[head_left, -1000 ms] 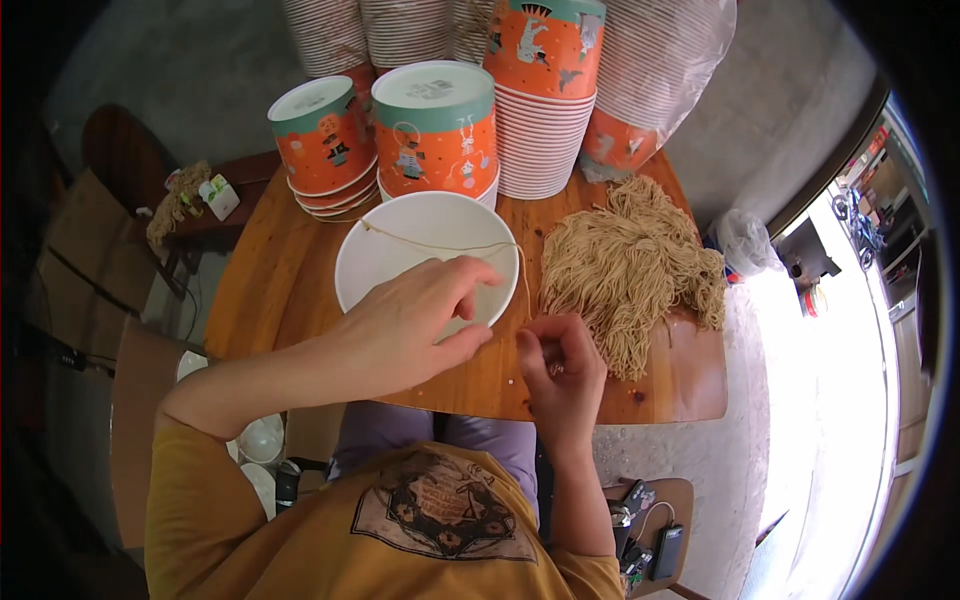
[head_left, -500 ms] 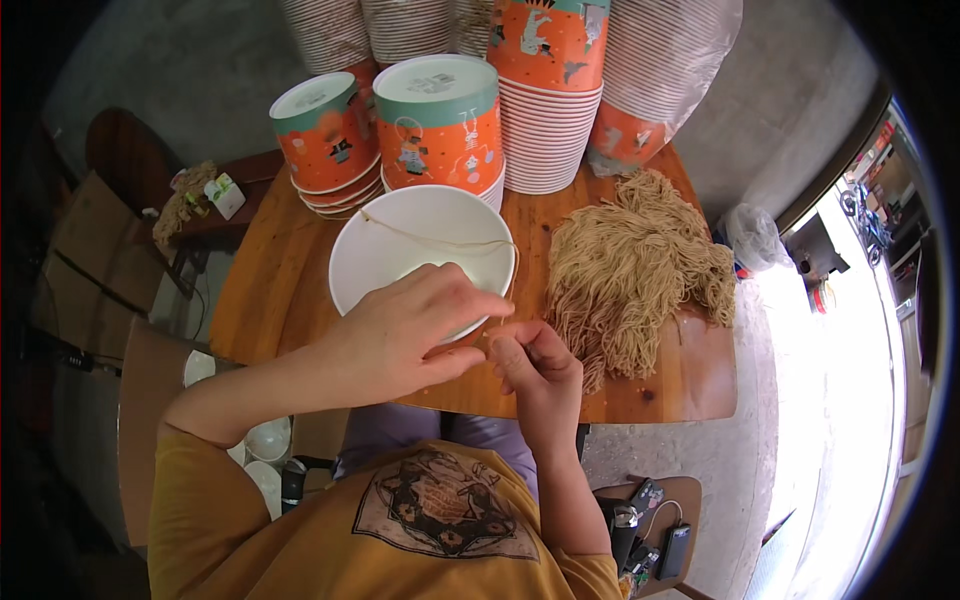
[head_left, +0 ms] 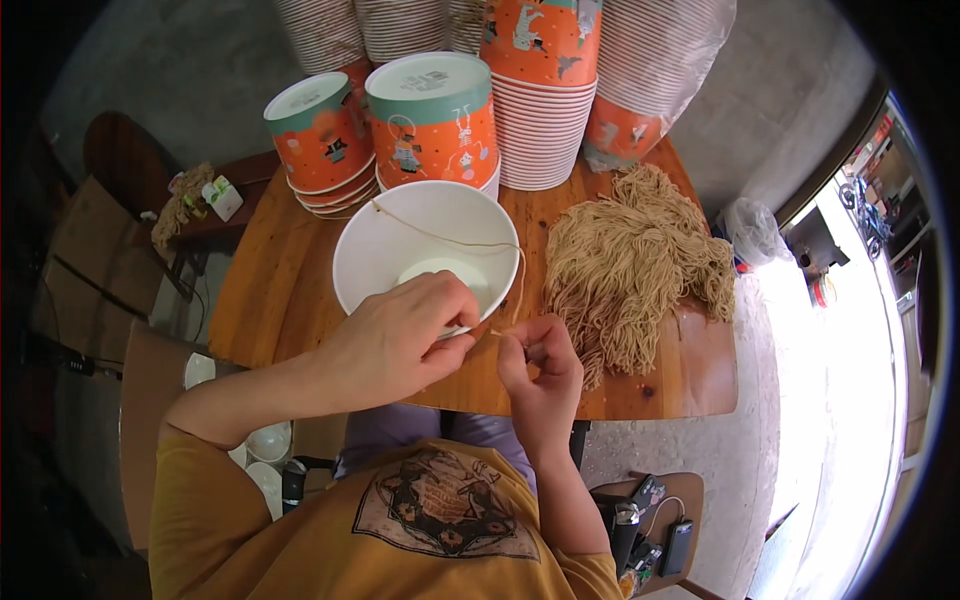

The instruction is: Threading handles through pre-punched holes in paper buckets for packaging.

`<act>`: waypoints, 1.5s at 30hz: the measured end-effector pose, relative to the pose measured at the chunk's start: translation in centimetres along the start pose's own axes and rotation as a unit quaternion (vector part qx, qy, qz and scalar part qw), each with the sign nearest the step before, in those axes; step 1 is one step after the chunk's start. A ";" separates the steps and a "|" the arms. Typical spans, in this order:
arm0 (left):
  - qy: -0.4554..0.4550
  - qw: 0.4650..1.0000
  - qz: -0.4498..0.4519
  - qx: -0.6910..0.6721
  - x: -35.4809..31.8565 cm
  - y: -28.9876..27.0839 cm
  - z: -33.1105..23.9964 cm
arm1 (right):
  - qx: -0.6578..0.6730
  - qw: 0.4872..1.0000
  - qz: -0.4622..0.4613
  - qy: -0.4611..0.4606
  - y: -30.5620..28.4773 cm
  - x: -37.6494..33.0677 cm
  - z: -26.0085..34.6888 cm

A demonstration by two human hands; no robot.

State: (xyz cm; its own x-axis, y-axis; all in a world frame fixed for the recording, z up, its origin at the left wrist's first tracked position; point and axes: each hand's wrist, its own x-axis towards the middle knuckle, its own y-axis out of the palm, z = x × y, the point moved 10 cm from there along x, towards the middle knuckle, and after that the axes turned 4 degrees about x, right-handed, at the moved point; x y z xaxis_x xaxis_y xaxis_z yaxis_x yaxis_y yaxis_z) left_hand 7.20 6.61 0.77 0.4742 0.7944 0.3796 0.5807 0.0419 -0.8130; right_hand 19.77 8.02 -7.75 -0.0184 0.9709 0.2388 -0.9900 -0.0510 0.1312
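a: what changed?

b: our right hand (head_left: 540, 365) moved in beside our left hand (head_left: 400, 335); both sets of fingers now pinch one string (head_left: 450, 240) crossing the white bowl (head_left: 370, 265), so we judge we're tying.

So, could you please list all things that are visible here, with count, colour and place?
bowl: one, white, table centre, by the hands
string: one, tan, across the bowl to both hands
string heap: one, tan, table right
cup stacks: several, orange and teal, table back
table: one, wooden, round
bag: one, clear, floor right
devices: a few, dark, low stand bottom right
left hand: on bowl rim, pinching string
right hand: pinching string
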 end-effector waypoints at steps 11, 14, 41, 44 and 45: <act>-0.101 0.992 0.036 -0.069 -0.1 1.1 2.0 | -0.234 0.950 -0.037 -0.203 1.4 0.0 3.4; -0.103 0.992 0.041 -0.066 0.0 1.3 2.1 | -0.249 0.944 -0.033 -0.213 1.6 0.1 3.2; -0.197 0.951 0.209 -0.116 1.9 3.4 4.3 | -0.269 0.946 -0.015 -0.180 1.8 0.4 3.4; -0.116 0.987 0.112 -0.027 2.2 1.9 4.2 | -0.178 0.981 -0.016 -0.070 0.2 0.9 1.7; -0.042 0.998 0.028 0.037 2.4 0.3 3.3 | -0.142 0.987 -0.017 -0.073 -0.4 1.1 1.5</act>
State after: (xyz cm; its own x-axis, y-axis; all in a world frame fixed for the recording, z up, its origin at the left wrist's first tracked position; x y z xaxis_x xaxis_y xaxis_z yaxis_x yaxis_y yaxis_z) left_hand 6.36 10.54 -0.04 0.4451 0.8449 0.2967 0.5038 0.0377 -0.8630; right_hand 20.40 8.76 -6.09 0.0145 0.9260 0.3773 -0.9895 0.0677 -0.1280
